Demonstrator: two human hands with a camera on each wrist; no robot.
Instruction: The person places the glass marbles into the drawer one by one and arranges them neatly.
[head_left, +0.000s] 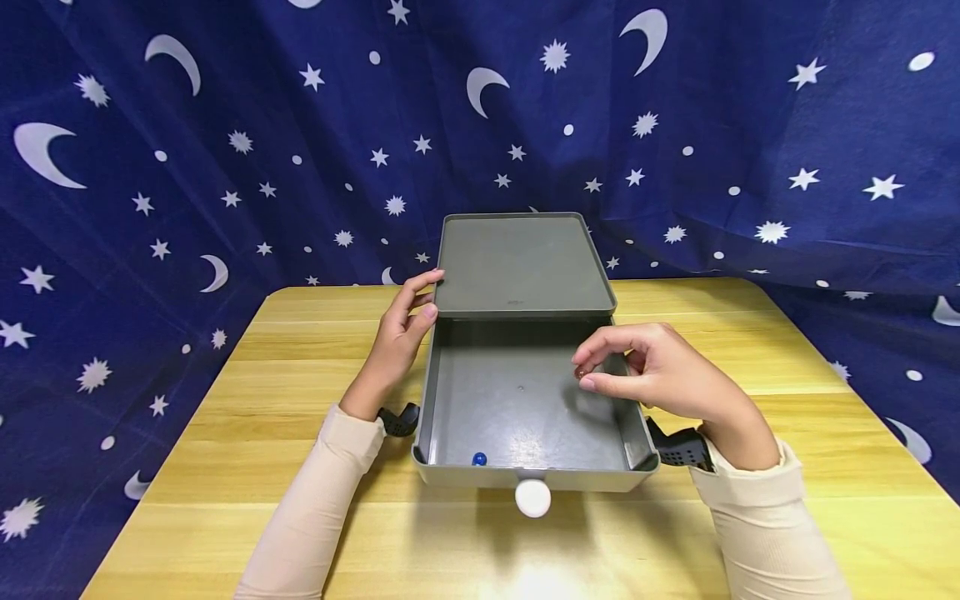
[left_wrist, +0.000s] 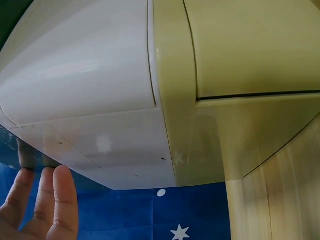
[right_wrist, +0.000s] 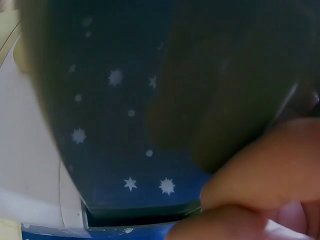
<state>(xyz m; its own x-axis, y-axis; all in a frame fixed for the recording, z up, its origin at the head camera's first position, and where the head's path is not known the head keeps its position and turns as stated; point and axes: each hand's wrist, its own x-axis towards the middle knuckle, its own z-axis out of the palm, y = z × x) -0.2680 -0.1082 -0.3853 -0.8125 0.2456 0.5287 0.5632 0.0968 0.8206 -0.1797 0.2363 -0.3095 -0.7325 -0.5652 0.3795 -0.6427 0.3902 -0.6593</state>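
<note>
A grey drawer box stands on the table with its drawer pulled out toward me. Over the right part of the drawer, my right hand pinches a small reddish-brown marble between thumb and fingertips. Inside, a blue marble lies by the front wall, left of the round white knob. My left hand rests its fingertips against the box's left side; its fingers also show there in the left wrist view. The right wrist view shows right-hand fingers above the drawer, the marble hidden.
The box stands on a light wooden table. Behind it hangs a dark blue curtain with white moons and stars. A black wrist camera mount sits close to the drawer's right wall.
</note>
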